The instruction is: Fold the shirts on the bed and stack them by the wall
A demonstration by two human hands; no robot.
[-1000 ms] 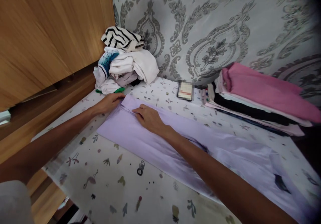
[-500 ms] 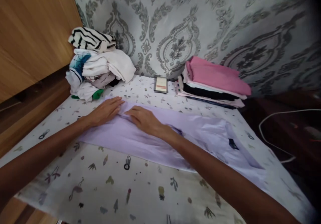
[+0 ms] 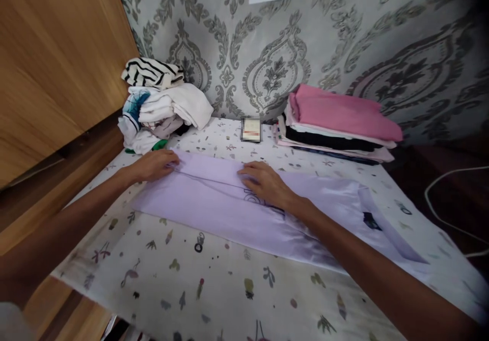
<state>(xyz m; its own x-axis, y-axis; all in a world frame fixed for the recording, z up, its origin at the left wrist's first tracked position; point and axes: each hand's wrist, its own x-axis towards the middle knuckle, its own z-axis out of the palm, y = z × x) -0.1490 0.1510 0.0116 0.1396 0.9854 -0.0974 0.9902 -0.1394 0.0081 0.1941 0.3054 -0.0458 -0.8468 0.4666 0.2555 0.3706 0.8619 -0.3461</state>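
Observation:
A lilac T-shirt (image 3: pixel 214 208) lies lengthwise on the patterned sheet, its sides folded inward and meeting along a line down the middle. Its neckline with a black label (image 3: pixel 372 221) is toward the right, and part of a dark printed outline shows near the centre. My left hand (image 3: pixel 156 165) is at the hem end on the left, its fingers curled onto the cloth at the far corner. My right hand (image 3: pixel 265 183) rests on the middle of the T-shirt, fingers apart and touching the folded layer.
A loose heap of clothes (image 3: pixel 168 106) stands at the back left, beside a wooden cabinet (image 3: pixel 57 66). A folded stack topped with pink cloth (image 3: pixel 340 114) is at the back right. Between them sits a small blurred box (image 3: pixel 251 129) near the wall. A white cable (image 3: pixel 439 188) hangs at the right.
My right hand has slid right along the T-shirt, away from my left hand. The left hand has shifted slightly left at the hem. The fold looks flatter, and the view has moved a little.

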